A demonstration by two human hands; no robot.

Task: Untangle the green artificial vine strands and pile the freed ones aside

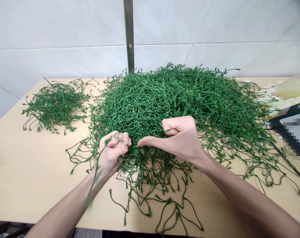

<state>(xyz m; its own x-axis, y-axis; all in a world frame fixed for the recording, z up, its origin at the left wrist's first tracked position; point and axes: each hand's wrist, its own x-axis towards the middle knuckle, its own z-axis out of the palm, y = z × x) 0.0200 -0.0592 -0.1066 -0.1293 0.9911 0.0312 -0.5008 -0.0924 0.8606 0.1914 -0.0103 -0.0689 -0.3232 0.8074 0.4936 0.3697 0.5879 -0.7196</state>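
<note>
A large heap of thin green artificial plant stems [160, 99] with small forked tips lies across the table. In front of the heap, my left hand [114, 148] is closed around a green stem [96, 172], whose length hangs down over the wrist and is slightly blurred. My right hand [182, 138] is beside it, fingers curled in and thumb stretched toward the left hand without clearly touching it. A small green tip [167, 131] shows at the curled fingers of the right hand; the rest of that piece is hidden.
On the left of the wooden table [41, 172] is a smaller pile of similar stems [58, 105]. Loose stems [177, 211] reach the front edge. A black-framed device [293, 129] stands at the right. Behind are a tiled wall [65, 33] and a metal post [129, 36].
</note>
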